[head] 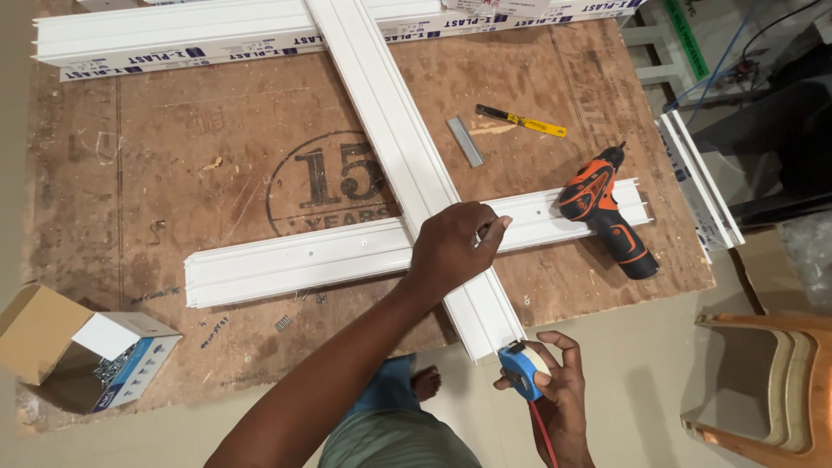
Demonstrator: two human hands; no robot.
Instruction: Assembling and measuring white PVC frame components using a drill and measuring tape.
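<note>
Right hand (555,381): fingers curled around a blue tape measure (523,368), at the near end of the long white profile (407,165).
Left hand (451,247): fingertips pinched together on that profile, where it crosses the second white profile (295,260).
Drill (602,212): orange, at three o'clock of the left hand, lying on the second profile's end.
Screw box (82,351): open, at eight o'clock.

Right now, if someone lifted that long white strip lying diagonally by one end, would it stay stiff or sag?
The long white strip would probably flex a little: it is long and narrow. Its lengthwise ridges likely keep it fairly stiff, and it looks like hollow plastic, so probably light. It lies across another white strip under the left hand, so it might slide or pivot when pushed.
</note>
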